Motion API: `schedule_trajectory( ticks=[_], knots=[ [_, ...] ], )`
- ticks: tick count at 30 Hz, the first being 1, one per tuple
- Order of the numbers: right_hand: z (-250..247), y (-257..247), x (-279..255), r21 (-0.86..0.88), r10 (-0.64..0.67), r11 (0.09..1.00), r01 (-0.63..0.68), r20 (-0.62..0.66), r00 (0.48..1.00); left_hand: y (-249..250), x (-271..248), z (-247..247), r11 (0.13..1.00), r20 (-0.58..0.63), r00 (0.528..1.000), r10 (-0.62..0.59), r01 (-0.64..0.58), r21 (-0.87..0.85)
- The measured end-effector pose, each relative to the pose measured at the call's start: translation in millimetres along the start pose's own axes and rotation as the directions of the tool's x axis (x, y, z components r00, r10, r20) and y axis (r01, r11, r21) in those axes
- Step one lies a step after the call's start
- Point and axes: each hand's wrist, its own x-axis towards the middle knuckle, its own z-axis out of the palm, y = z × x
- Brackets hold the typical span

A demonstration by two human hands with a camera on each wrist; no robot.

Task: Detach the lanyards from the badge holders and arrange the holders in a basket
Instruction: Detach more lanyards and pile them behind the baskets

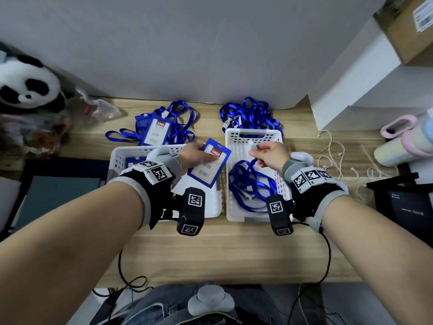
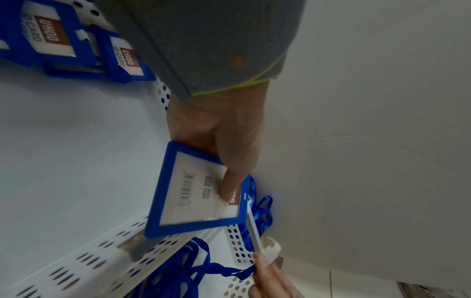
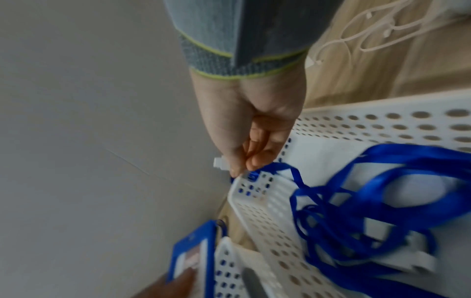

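Observation:
My left hand (image 1: 196, 156) grips a blue badge holder (image 1: 210, 170) with a white card, over the gap between two white baskets. My thumb presses on the card of the badge holder (image 2: 188, 203) held by the left hand (image 2: 229, 157). My right hand (image 1: 269, 153) pinches the white clip (image 3: 220, 163) of a blue lanyard (image 1: 248, 181) whose loops lie in the right basket (image 1: 253, 137). Clip and holder look apart. The left basket (image 1: 131, 152) holds other blue holders (image 2: 51, 40).
Behind the left basket lie holders with lanyards attached (image 1: 159, 127); behind the right basket is a heap of loose lanyards (image 1: 250, 116). A panda plush (image 1: 28, 85) and bags sit far left. A white cord (image 1: 332, 156), a pastel bottle (image 1: 403, 146) and black boxes sit right.

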Motion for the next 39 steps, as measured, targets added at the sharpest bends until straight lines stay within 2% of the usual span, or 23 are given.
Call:
schedule_trajectory(
  ticks=[4, 7, 11, 14, 17, 19, 21, 22, 23, 25, 28, 32, 36, 39],
  knots=[
    [-9, -28, -3, 0.001, -0.163, 0.986, 0.165, -0.124, 0.979, 12, -6, -6, 0.999, -0.027, 0.999, 0.047, -0.047, 0.006],
    [-13, -56, -8, 0.162, -0.212, 0.959, 0.232, -0.133, 0.968, 19, -15, -13, 0.996, -0.039, 0.996, 0.085, -0.084, 0.012],
    [-15, -109, -25, 0.438, -0.319, 0.830, 0.345, -0.135, 0.938, 24, -24, -25, 0.990, -0.076, 0.987, 0.143, -0.144, -0.007],
    [-11, -147, -45, 0.487, -0.401, 0.763, 0.425, -0.159, 0.902, 26, -30, -36, 0.984, -0.094, 0.980, 0.178, -0.179, -0.010],
    [-8, -169, -57, 0.441, -0.439, 0.774, 0.454, -0.144, 0.887, 26, -33, -44, 0.978, -0.104, 0.973, 0.204, -0.206, -0.017],
    [-1, -174, -61, 0.348, -0.415, 0.843, 0.411, -0.064, 0.907, 22, -36, -51, 0.974, -0.112, 0.968, 0.224, -0.227, -0.017],
    [10, -169, -61, 0.096, -0.349, 0.935, 0.342, 0.069, 0.935, 19, -38, -58, 0.973, -0.111, 0.968, 0.227, -0.230, -0.012],
    [15, -163, -60, -0.053, -0.297, 0.950, 0.307, 0.140, 0.944, 18, -39, -61, 0.973, -0.106, 0.968, 0.226, -0.229, -0.010],
    [21, -155, -59, -0.176, -0.245, 0.944, 0.281, 0.200, 0.949, 16, -41, -64, 0.974, -0.098, 0.969, 0.226, -0.228, -0.002],
    [31, -135, -56, -0.317, -0.172, 0.911, 0.265, 0.292, 0.941, 12, -44, -69, 0.975, -0.057, 0.973, 0.222, -0.221, 0.025],
    [42, -111, -52, -0.316, -0.154, 0.907, 0.280, 0.371, 0.916, 5, -47, -75, 0.983, 0.026, 0.985, 0.169, -0.170, 0.069],
    [52, -102, -53, -0.302, -0.204, 0.895, 0.328, 0.378, 0.903, 3, -54, -77, 0.982, 0.093, 0.986, 0.142, -0.152, 0.116],
    [57, -104, -54, -0.359, -0.045, 0.909, 0.210, 0.416, 0.908, 1, -53, -79, 0.962, 0.121, 0.984, 0.129, -0.153, 0.224],
    [60, -110, -56, -0.503, 0.038, 0.838, 0.209, 0.438, 0.898, 1, -54, -80, 0.936, 0.140, 0.982, 0.130, -0.168, 0.309]
  ],
)
